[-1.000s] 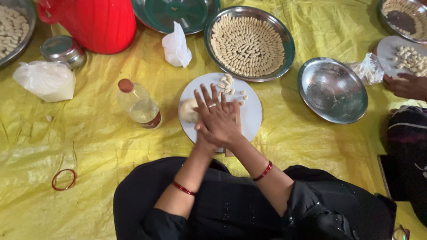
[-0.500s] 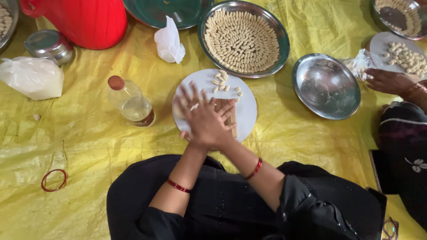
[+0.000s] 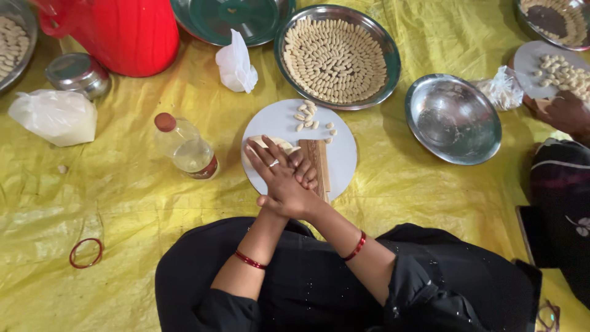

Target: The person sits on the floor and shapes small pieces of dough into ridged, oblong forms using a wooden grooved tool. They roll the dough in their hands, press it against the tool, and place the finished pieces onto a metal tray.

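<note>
My right hand (image 3: 279,178) lies flat on top of my left hand (image 3: 305,174), palms pressed together, above the near edge of a white round plate (image 3: 344,147). Whatever is between the palms is hidden. Beside my fingers on the plate lies a ridged wooden board (image 3: 319,161). A pale dough lump (image 3: 278,142) sits just beyond my fingertips. Several small shaped dough pieces (image 3: 310,117) lie at the plate's far side. Behind the plate stands a steel tray (image 3: 393,67) packed with rows of such pieces.
All rests on a yellow sheet (image 3: 123,203). An oil bottle (image 3: 184,147) stands left of the plate, an empty steel bowl (image 3: 453,118) to the right. A red container (image 3: 132,34), steel tin (image 3: 78,74) and white bags (image 3: 54,115) are far left. Another person's hand (image 3: 565,114) works at the right edge.
My joined hands have slid towards me and to the left across the plate, uncovering the ridged board and the dough lump. The other person's hand at the right stays by its plate.
</note>
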